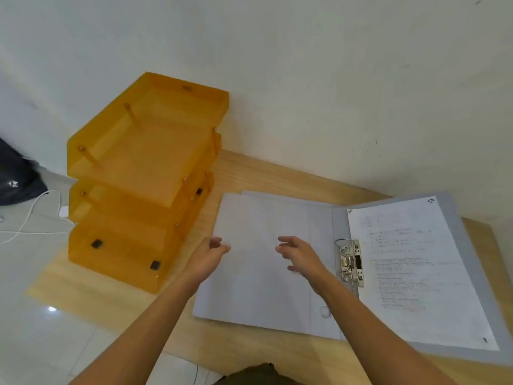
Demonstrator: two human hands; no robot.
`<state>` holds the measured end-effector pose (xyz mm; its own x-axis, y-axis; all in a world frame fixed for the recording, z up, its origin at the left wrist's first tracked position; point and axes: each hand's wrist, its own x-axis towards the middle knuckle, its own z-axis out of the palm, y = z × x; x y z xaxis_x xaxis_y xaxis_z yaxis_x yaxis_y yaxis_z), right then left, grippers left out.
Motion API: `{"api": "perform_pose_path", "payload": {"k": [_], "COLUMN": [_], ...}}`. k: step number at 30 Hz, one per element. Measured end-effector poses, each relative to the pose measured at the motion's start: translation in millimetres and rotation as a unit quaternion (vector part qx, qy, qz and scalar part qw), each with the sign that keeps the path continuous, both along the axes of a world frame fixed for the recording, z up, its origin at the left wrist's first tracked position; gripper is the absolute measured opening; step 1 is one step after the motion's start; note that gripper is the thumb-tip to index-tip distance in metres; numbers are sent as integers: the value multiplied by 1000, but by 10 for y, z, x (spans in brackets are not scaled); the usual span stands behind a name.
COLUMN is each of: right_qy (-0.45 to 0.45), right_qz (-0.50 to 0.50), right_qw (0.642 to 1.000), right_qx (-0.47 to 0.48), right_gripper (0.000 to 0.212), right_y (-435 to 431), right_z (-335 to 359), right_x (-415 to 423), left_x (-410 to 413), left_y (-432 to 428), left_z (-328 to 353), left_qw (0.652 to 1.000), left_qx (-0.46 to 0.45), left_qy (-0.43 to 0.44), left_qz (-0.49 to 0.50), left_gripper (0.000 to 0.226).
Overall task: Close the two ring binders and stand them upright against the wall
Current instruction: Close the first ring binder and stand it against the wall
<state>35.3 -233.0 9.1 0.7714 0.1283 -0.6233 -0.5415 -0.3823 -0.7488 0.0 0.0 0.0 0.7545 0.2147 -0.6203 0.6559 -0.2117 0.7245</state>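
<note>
Wooden desk [277,173] by the wall [333,79]: binder [266,273] lies open, stiff, light. My left hand [211,255] and right hand [298,254] hover open, empty; I'd grip its left cover edge.

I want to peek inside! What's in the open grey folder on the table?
Inside the grey binder lies a printed sheet on the right half, beside the metal ring clip. The left cover looks bare. Whatever lies beneath the sheet is hidden.
</note>
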Motion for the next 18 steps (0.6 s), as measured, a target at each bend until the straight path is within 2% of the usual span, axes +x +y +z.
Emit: {"api": "perform_pose_path", "payload": {"k": [4, 9, 12, 18], "right_qy": [27, 36, 32, 13], "right_qz": [2, 9, 16, 15], "right_qw": [1000, 999, 999, 1000], "right_qx": [-4, 1, 1, 14], "right_gripper": [44, 45, 45, 42], "right_y": [78, 140, 163, 217], "right_z": [-101, -169, -168, -31], "right_x": [-55, -94, -79, 13], "left_x": [-62, -111, -89, -3], "left_y": [116, 177, 224, 132], "left_z": [-169, -259, -286, -25], "left_qw": [997, 995, 996, 999], "left_qx": [50, 59, 37, -43], "left_qy": [65, 79, 60, 9], "left_qz": [8, 33, 47, 13], "left_gripper": [58, 69, 58, 43]}}
